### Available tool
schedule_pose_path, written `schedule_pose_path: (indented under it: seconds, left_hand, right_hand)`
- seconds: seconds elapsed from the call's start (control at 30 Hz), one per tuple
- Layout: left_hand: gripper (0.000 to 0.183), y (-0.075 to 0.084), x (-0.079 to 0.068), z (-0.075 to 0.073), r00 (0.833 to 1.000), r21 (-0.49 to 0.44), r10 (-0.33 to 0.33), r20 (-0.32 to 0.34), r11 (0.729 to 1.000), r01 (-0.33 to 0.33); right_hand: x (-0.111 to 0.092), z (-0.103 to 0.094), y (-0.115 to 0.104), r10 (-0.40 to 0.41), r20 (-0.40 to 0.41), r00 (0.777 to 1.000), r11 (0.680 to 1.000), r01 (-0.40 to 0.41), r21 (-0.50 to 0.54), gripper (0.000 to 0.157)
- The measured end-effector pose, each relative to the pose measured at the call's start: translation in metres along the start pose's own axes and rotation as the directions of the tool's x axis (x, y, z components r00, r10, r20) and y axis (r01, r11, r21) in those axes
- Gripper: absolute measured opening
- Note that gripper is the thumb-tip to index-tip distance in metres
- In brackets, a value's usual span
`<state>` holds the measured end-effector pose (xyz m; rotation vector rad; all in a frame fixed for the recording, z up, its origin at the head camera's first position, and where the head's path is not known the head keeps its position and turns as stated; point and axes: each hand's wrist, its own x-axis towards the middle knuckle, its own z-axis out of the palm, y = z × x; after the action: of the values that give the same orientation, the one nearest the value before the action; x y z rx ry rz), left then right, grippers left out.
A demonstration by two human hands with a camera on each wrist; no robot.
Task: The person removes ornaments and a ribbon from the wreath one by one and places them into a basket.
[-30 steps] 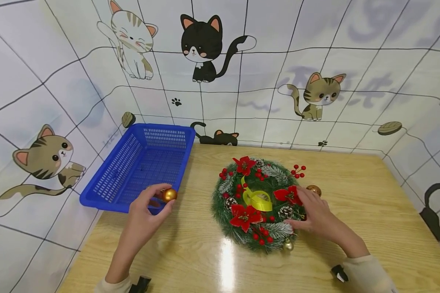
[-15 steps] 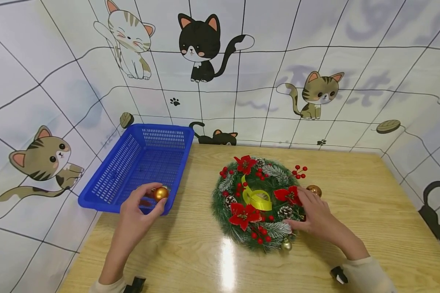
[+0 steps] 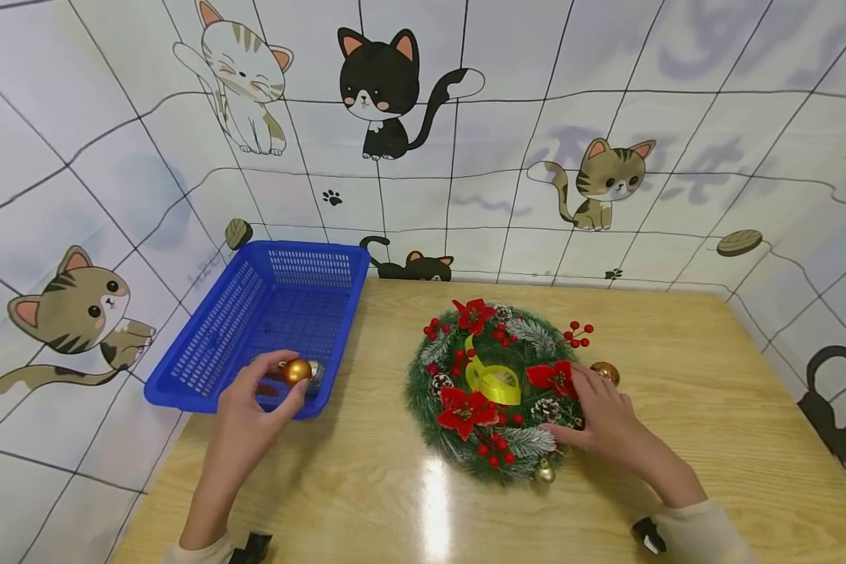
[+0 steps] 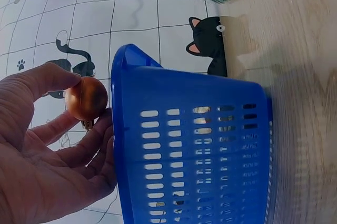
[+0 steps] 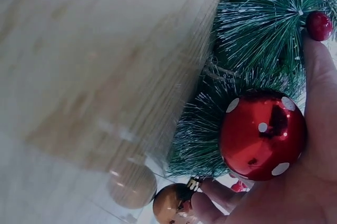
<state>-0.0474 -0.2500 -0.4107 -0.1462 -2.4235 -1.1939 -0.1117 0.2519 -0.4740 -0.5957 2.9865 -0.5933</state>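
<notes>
Closest in there's 2 pale sleeves (image 3: 705,536) and 2 hands. The left hand (image 3: 247,407) has a gold ball (image 3: 298,372) pinched between thumb and fingertip, open only as wide as the ball. That's what just changed: over the last 1 s it's gone left, from the basket's right edge to above its near right end, so I'd say the action is at the basket now. The ball's round, so no long axis really; go by its metal cap (image 4: 87,124), which points away from the thumb, down in the left wrist view, so roughly leftward for the person. The right hand (image 3: 609,423) has barely moved, thumb and fingers spread wide around the right side of the green wreath (image 3: 520,359), a dotted red ball (image 5: 263,137) by the palm; hard to tell if it's squeezing that too. Wreath's flat on the desk (image 3: 366,486), basically a ring, with yellow ribbon (image 3: 500,385) in the middle and a pale gold ball (image 3: 544,471) at its near edge. Copper ball (image 3: 609,371) just past the right fingers. Blue basket (image 3: 306,305) reaches further back, long sides running away from the person, something silvery (image 3: 317,374) inside. Last up, the cat-print wall (image 3: 507,149).
</notes>
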Motion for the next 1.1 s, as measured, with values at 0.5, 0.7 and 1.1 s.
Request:
schedule_pose_path:
  seconds: [0.5, 0.7, 1.1]
  left_hand:
    - [0.037, -0.012, -0.001, -0.004, 1.000, 0.101, -0.026, -0.014, 0.994, 0.027]
    - [0.035, -0.012, 0.005, -0.003, 0.999, 0.153, -0.049, -0.015, 0.987, 0.050]
    - [0.033, -0.019, 0.006, 0.000, 0.999, 0.178, -0.039, -0.009, 0.983, 0.040]
  right_hand:
    - [-0.007, 0.006, -0.006, 0.030, -0.034, 0.999, 1.000, -0.030, 0.007, 0.102]
    - [-0.005, 0.002, -0.008, 0.054, -0.031, 0.998, 0.998, -0.054, 0.010, 0.104]
    - [-0.009, 0.004, -0.013, 0.072, -0.051, 0.996, 0.997, -0.072, -0.006, 0.104]
